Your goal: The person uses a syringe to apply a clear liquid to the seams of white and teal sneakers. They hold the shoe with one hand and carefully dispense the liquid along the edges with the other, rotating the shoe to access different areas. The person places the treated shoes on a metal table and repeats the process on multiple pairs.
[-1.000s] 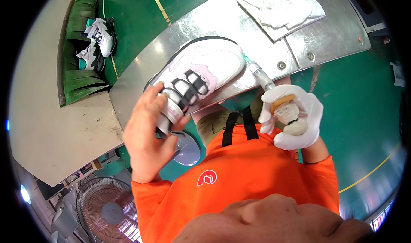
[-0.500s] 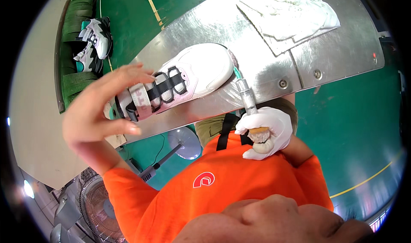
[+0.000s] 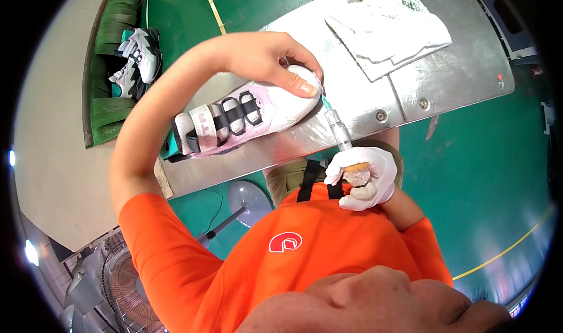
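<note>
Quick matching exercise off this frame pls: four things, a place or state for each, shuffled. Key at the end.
Column 1
1. Left hand
2. Right hand
3. White cloth
4. Pair of shoes

Column 2
A. Upper left, by the green strips
B. Gloved in white, holding a syringe
C. Crumpled, upper right of the view
D. Bare, thumb on the toe of the strapped shoe

Pairs: 1-D, 2-B, 3-C, 4-A
</note>
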### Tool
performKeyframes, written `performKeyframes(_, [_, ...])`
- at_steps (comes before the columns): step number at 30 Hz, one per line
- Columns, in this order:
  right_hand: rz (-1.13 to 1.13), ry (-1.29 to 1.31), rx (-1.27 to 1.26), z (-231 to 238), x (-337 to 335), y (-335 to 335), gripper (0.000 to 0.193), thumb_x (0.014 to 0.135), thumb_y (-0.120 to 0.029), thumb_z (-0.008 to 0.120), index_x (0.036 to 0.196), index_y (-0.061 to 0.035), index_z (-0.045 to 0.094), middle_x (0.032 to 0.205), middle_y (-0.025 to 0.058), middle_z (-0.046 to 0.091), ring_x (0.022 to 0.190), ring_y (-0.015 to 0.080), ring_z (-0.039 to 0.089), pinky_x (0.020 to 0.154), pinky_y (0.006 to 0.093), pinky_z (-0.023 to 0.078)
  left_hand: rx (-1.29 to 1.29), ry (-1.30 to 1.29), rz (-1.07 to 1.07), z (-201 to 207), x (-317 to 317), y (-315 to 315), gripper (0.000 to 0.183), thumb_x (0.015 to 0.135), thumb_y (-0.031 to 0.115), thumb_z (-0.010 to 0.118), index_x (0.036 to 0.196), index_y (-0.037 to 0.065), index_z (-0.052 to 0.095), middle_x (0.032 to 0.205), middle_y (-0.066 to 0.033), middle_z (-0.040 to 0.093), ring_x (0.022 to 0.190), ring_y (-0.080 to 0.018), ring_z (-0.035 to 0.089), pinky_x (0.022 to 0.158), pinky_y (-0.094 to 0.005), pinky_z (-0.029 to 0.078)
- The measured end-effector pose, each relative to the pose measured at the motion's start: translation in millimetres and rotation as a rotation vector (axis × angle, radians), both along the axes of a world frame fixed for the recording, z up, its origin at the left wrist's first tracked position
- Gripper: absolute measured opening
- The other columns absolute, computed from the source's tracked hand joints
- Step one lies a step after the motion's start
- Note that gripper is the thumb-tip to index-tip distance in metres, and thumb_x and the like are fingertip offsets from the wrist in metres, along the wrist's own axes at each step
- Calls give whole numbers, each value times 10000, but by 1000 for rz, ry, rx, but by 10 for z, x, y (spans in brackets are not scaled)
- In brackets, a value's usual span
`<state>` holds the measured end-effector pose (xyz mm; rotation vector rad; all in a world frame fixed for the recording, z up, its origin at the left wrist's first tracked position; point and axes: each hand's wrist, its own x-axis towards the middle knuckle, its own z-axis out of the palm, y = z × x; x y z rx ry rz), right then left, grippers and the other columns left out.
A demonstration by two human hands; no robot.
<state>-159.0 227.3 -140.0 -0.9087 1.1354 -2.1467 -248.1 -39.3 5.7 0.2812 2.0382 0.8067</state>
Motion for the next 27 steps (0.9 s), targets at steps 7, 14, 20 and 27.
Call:
performKeyframes(7, [253,-163,-150,492,-287,30,588,603,4,815,1137,66,575,905,89,644,787,132,622,704,251,521,58,254,146,492,320,-81,403,798,248,748,1103,1,654,1069,-89,635,980,-205,589,884,-301,449])
performKeyframes(14, [463,193,-251,1422,-754,-404,731,517,-18,847,1171,102,544,852,236,630,709,291,649,634,358,538,474,658,441,977,1009,-592,606,828,375,738,1182,-85,563,1119,-155,602,1034,-231,584,901,-338,462])
performKeyframes(20, [364,112,-123,1671,-595,-888,694,567,-150,790,1160,119,549,795,240,621,617,304,647,534,368,531,588,934,653,788,1354,-973,560,872,325,709,1254,-56,559,1148,-110,623,1045,-183,602,908,-307,474])
performKeyframes(27, [521,15,-112,1521,-643,-1353,583,587,8,748,1152,18,605,913,81,635,781,121,634,684,243,525,680,992,903,354,1621,-1635,635,936,404,603,1342,-66,470,1242,-119,606,1097,-194,611,944,-328,472])
